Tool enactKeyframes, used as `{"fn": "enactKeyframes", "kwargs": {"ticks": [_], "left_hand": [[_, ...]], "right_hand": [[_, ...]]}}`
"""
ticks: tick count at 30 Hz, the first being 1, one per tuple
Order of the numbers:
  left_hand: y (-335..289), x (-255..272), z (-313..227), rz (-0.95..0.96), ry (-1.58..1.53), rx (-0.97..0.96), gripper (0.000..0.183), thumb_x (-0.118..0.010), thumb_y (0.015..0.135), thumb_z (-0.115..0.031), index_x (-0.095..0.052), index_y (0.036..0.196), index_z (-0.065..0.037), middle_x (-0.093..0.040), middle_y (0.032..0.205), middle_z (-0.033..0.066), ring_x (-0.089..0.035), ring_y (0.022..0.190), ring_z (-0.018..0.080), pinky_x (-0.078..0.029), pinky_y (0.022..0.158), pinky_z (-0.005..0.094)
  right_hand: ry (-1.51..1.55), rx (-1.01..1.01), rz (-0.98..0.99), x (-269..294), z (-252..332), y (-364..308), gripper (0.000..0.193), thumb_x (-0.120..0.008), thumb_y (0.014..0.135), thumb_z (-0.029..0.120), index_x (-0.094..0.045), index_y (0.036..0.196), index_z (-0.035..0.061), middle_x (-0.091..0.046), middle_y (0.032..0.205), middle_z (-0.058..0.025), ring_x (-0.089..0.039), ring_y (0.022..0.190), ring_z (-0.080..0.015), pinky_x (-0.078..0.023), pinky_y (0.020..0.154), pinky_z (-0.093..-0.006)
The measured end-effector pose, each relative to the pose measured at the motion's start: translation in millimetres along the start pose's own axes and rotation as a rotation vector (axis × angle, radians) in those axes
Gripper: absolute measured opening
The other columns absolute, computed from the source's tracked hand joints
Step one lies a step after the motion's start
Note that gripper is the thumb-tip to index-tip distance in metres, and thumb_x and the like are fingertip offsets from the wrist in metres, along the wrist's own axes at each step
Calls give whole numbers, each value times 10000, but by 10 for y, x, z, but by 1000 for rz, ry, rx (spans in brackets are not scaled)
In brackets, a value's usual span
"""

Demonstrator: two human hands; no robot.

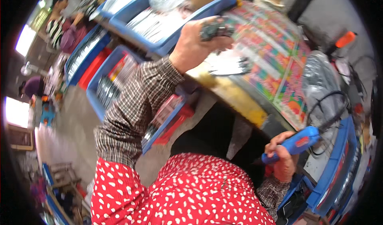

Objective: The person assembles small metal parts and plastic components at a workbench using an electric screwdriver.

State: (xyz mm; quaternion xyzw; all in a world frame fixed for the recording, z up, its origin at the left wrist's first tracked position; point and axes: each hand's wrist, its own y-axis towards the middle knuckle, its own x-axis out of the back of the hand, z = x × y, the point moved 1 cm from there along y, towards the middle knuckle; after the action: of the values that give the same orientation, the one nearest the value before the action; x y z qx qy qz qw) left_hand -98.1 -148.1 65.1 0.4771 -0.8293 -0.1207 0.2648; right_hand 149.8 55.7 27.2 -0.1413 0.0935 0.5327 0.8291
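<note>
Raised left hand (195, 45) grips a dark metal part (215, 28); lowered right hand (282, 157) clasps a blue tool (297, 142).

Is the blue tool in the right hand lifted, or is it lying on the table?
Lifted. The right hand is closed around the blue tool, holding it in the air below the table edge, apart from it.

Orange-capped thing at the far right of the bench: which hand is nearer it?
Right. The right hand, gripping a blue tool, sits below the orange-capped thing; the left hand, holding a small dark part, is far across the bench.
</note>
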Motion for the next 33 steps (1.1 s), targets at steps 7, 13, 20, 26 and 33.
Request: {"fn": "enactKeyframes", "kwargs": {"ticks": [7, 13, 20, 26, 33], "left_hand": [[-749, 820, -256, 345, 527, 94, 198, -702, 738, -90, -582, 883, -28, -631, 779, 56, -582, 699, 106, -467, 653, 253], [-1677, 1808, 240, 158, 627, 431, 196, -667, 703, -24, -562, 867, -3, -577, 680, 69, -544, 640, 115, -448, 591, 285], [-2368, 1749, 660, 163, 580, 730, 202, -635, 688, 59, -553, 858, -14, -568, 693, 36, -535, 628, 87, -450, 606, 257], [-2641, 1558, 666, 212, 726, 702, 395, -716, 626, -85, -558, 981, -15, -609, 848, 191, -589, 815, 334, -453, 718, 372], [-2718, 1498, 670, 249, 762, 679, 411, -722, 610, -84, -556, 981, -22, -605, 852, 192, -584, 840, 345, -454, 723, 388]], "right_hand": [[26, 74, 105, 90, -76, 57, 317, -640, 716, 94, -414, 928, 26, -476, 745, -84, -460, 571, -138, -400, 564, -253], [-5, 43, 149, 116, -115, 65, 338, -668, 724, 138, -411, 918, 35, -465, 733, -72, -450, 567, -127, -390, 559, -245], [-61, 50, 139, 99, -93, 49, 336, -667, 735, 149, -408, 920, 41, -460, 731, -68, -444, 569, -124, -387, 567, -254], [-92, 53, 141, 85, -96, 67, 319, -645, 754, 152, -401, 929, 45, -455, 733, -67, -441, 570, -123, -385, 590, -264], [-89, 52, 143, 77, -102, 64, 334, -657, 748, 160, -404, 933, 44, -453, 740, -67, -441, 569, -123, -384, 587, -264]]}}
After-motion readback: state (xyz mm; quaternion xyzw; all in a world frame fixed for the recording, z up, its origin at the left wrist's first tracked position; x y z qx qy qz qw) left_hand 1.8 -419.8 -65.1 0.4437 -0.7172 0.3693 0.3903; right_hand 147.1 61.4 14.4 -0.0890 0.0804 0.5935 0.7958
